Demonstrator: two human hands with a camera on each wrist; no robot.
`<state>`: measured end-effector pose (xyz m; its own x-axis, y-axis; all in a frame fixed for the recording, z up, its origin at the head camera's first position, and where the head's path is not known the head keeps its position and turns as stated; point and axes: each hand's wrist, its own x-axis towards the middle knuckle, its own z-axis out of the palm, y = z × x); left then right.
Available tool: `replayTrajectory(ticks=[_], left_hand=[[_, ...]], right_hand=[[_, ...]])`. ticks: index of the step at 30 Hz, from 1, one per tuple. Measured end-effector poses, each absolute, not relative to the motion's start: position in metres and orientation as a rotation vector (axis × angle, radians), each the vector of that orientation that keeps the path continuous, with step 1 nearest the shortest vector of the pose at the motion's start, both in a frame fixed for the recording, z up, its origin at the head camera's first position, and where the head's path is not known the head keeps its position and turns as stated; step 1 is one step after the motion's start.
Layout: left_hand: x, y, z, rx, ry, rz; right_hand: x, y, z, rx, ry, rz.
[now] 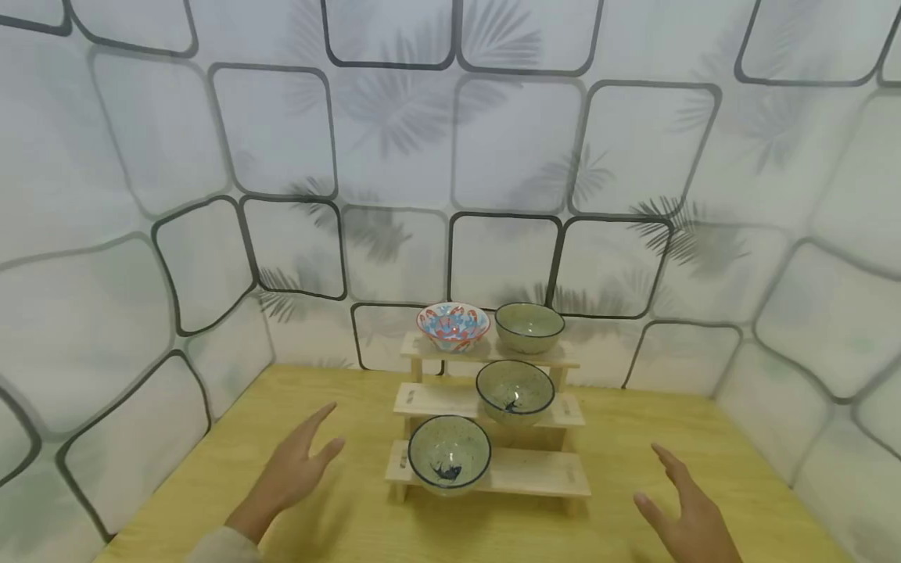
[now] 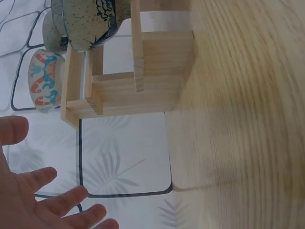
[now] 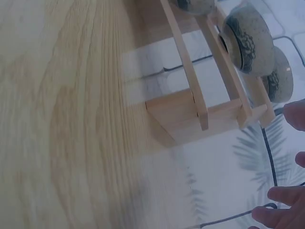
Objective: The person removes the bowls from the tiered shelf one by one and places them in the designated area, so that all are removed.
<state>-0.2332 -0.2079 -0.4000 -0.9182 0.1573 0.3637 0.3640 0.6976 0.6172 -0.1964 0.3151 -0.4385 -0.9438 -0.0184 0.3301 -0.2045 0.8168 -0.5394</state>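
A stepped wooden rack (image 1: 535,472) with three tiers stands on the table. On its top tier sit a red, blue and white patterned bowl (image 1: 454,327) at left and a grey-green bowl (image 1: 529,328) at right. Another grey-green bowl (image 1: 515,392) rests right of centre on the middle tier. The bottom tier bears a dark-rimmed green bowl (image 1: 449,453) at its left. My left hand (image 1: 296,461) hovers left of the rack, fingers extended, holding nothing. To the right of the rack, my right hand (image 1: 686,512) is likewise apart from everything, thumb and fingers spread.
The light wooden table (image 1: 338,500) spreads around the rack on both sides. Behind and beside it rise pale walls (image 1: 394,258) with dark rounded outlines and leaf prints. The rack's top tier is close to the back wall.
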Motion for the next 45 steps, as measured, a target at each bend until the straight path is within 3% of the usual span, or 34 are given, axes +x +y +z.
replayTrajectory(ticks=[8, 22, 30, 45], left_hand=[[-0.244, -0.197, -0.396, -0.343, -2.593, -1.590], [-0.264, -0.194, -0.396, -0.301, -2.418, -2.080], [-0.274, -0.182, -0.394, -0.362, -2.349, -2.159], [-0.284, -0.162, -0.396, -0.319, -2.343, -2.198]], right_hand=[[-0.196, 0.298, -0.434, 0.318, -2.553, 0.974], [-0.204, 0.261, -0.431, 0.630, -2.253, 1.443], [-0.213, 0.248, -0.429, 0.888, -2.074, 1.730], [-0.214, 0.227, -0.425, 0.952, -2.037, 1.796]])
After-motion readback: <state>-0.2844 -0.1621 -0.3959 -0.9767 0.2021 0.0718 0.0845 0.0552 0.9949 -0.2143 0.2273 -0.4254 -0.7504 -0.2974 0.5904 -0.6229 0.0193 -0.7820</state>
